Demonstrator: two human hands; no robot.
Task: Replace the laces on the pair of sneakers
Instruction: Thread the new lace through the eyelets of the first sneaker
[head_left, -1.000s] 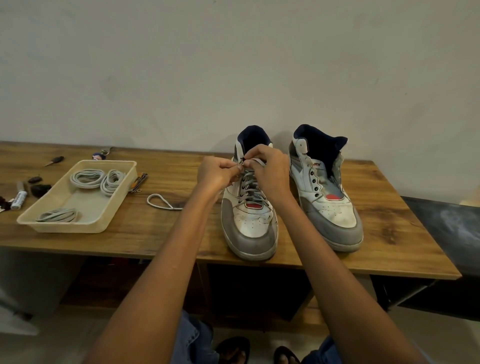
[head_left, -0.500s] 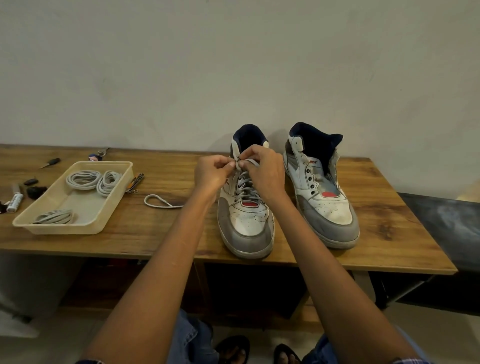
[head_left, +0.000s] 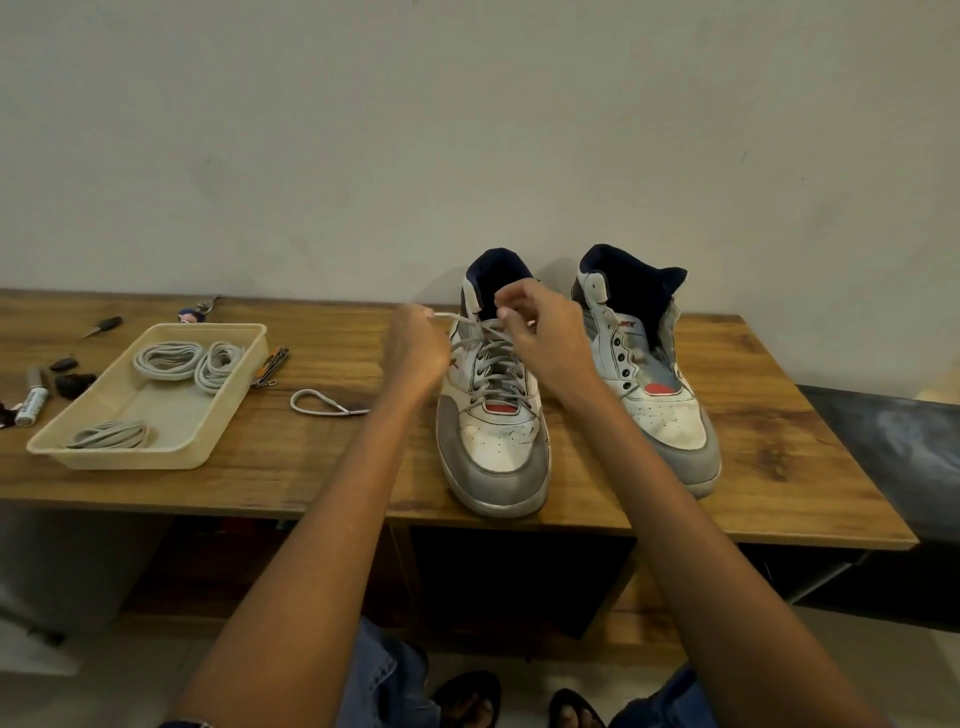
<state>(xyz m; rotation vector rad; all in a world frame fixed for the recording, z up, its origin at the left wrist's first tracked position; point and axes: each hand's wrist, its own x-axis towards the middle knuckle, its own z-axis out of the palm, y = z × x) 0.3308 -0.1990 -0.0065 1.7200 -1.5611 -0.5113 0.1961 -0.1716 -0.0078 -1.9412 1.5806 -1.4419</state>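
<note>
At the near edge of the wooden table (head_left: 779, 467), the toe of the laced sneaker (head_left: 493, 452) sits almost flush with the lip, and the unlaced sneaker (head_left: 670, 410) stands just beside it to the right, its toe set a little further in. Bare wood runs between the shoes and the right-hand edge, and a wider strip lies open between the laced sneaker and the cream tray (head_left: 57, 441), broken only by a loose lace (head_left: 322, 408) curled there. Above the laced shoe's upper eyelets, the left hand (head_left: 415, 348) has its fingers curled and pinches the pale end of the grey lace (head_left: 488, 364), pulled out leftward. The right hand (head_left: 545, 332) pinches the other part of that lace at the tongue, fingers bent. Three coiled laces (head_left: 166, 358) rest in the tray; a marker (head_left: 32, 400) lies beside its left wall. Both collars stand close to the wall (head_left: 467, 130).
</note>
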